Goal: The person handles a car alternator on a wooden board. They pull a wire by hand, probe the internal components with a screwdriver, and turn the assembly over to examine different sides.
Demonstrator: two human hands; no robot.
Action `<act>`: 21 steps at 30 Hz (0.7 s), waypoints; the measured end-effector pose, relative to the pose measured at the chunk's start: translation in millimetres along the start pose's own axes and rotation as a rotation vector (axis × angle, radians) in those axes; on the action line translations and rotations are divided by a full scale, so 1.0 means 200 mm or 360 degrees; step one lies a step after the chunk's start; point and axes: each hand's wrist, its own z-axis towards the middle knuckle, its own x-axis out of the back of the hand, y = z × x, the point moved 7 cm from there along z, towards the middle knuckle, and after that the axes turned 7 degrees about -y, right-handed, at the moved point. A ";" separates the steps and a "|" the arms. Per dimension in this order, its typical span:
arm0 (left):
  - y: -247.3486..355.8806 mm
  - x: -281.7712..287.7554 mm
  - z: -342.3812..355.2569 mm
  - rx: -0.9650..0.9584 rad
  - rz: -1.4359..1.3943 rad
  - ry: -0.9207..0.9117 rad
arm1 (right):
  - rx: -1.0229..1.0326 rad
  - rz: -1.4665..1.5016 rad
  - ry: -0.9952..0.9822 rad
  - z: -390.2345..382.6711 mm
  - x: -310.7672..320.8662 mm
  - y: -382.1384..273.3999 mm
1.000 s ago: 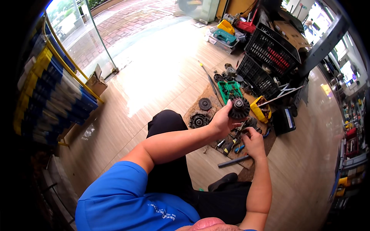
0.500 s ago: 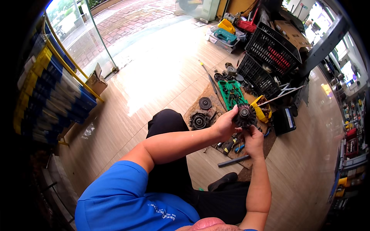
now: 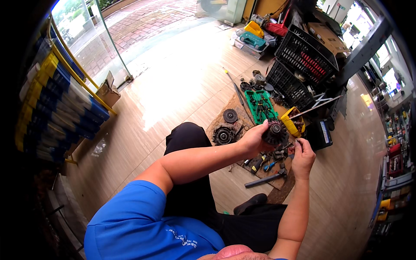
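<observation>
From my head view, my left hand point(image 3: 252, 141) wraps the dark finned rotor point(image 3: 275, 133) above scattered tools point(image 3: 259, 164), probably gripping its side so the shaft end point(image 3: 276, 128) stays clear, while my right hand point(image 3: 304, 157) pinches narrowly beside it, on what I cannot tell.

Finned part point(image 3: 275, 131): dark grey. Case point(image 3: 261, 106) at the brown sheet's point(image 3: 232, 105) far edge: green. Housing point(image 3: 287, 119): yellow. Shirt point(image 3: 125, 216): blue, white print.
</observation>
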 end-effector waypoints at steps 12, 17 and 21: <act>0.10 0.12 0.02 -0.0280 -0.0130 0.0341 | 0.0302 0.0050 -0.0331 -0.06 -0.04 -0.20; 0.19 0.10 0.03 -0.0396 -0.0207 0.0259 | 0.0310 0.0048 -0.0859 -0.11 -0.18 -0.27; 0.23 0.08 0.01 -0.0438 -0.0272 0.0195 | 0.0134 -0.0038 -0.0955 -0.12 -0.20 -0.21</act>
